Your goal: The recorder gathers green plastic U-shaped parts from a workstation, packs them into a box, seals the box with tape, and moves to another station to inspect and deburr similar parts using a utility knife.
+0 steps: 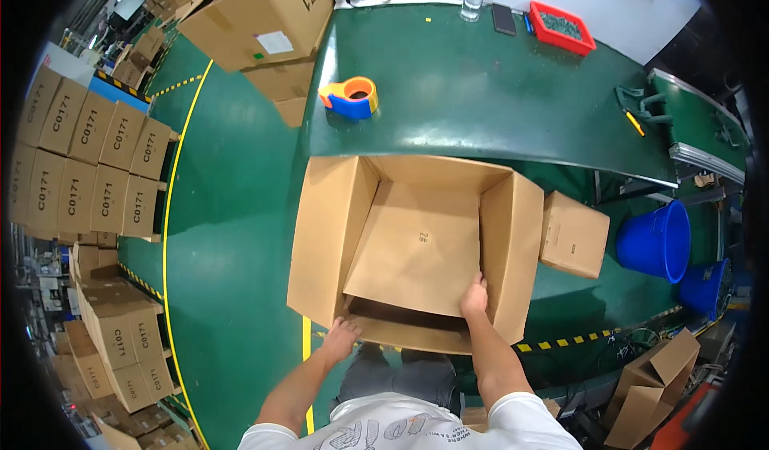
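Brown cardboard sheet (416, 246) inside the brown cardboard box (497, 218), near side gapping, flaps (324, 242) unclosed; right hand (474, 298) pinches sheet, left hand (342, 336) half-curled at rim, grip unclear.

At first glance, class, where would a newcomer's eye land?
The open carton in the centre comes first, left hand at its near-left corner, right hand at the cardboard sheet inside. Next come the bright tape dispenser on the left of the green table and the red tray near its far edge.
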Tool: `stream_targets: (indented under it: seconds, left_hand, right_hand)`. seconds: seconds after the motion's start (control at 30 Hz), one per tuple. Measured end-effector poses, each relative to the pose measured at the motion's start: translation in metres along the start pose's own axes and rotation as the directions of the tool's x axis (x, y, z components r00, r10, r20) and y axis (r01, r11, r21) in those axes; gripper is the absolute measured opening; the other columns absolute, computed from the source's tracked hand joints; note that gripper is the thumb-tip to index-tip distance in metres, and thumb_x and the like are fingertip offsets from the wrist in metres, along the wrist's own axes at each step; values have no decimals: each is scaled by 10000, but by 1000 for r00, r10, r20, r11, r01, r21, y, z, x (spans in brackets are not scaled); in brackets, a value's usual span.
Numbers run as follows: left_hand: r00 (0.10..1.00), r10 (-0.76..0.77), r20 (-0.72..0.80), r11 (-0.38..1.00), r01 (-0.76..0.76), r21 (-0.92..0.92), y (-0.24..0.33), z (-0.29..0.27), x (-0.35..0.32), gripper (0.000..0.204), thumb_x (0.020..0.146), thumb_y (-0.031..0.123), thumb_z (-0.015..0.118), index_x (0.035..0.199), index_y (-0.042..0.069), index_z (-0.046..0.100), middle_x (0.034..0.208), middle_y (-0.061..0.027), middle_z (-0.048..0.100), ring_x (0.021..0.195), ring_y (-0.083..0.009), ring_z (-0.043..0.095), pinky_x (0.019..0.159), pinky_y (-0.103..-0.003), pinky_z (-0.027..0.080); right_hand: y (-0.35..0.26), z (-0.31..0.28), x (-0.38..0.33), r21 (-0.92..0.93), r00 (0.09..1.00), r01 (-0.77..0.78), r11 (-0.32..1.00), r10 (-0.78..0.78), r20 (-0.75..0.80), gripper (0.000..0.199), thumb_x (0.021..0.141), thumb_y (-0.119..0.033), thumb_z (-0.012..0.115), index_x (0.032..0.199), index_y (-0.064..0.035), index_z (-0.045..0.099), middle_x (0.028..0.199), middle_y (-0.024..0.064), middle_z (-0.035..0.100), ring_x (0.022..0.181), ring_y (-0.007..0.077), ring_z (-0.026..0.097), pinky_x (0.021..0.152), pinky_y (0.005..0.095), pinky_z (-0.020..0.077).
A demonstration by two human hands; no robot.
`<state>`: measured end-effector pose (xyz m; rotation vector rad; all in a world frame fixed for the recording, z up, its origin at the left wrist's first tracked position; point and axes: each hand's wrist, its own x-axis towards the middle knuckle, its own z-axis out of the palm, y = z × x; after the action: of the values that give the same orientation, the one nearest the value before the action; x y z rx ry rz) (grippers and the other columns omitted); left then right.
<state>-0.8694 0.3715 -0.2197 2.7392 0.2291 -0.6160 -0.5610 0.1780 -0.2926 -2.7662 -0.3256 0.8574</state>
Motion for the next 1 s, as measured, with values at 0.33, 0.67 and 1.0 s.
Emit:
stream_targets:
  seconds: [0.33, 0.67, 1.0]
  left_hand:
    - [996, -33, 82, 994, 41, -100, -1, -9, 1, 335, 666, -5, 579, 990, 82, 585, 1006, -77, 596, 1046, -248, 526, 967, -414, 322]
    - [1000, 0, -11, 964, -3, -267, -18, -2, -1, 364, 623, 27, 653, 982, 82, 628, 946, -86, 647, 967, -264, 574, 906, -409, 350]
    - [932, 25, 361, 547, 289, -785, -11, 13, 126, 480, 776, 228, 730, 1169, 8, 562, 1010, -97, 632, 908, -187, 595, 806, -304, 474]
  right_hand:
    - [-30, 43, -45, -242, 613, 640, 729, -295, 733, 393, 885, -231, 476, 1251, -92, 502, 1341, 204, 415, 1276, 369, 345, 1050, 587, 235]
    - [40, -36, -112, 339, 753, 618, 709, -410, -515, 274, 824, -13, 534, 1090, 5, 597, 876, 172, 655, 775, 288, 650, 678, 346, 522]
    - [192, 51, -320, 800, 544, -559, 219, 825, 154, 345, 708, -28, 561, 1034, -65, 668, 828, 157, 679, 682, 241, 679, 643, 358, 547]
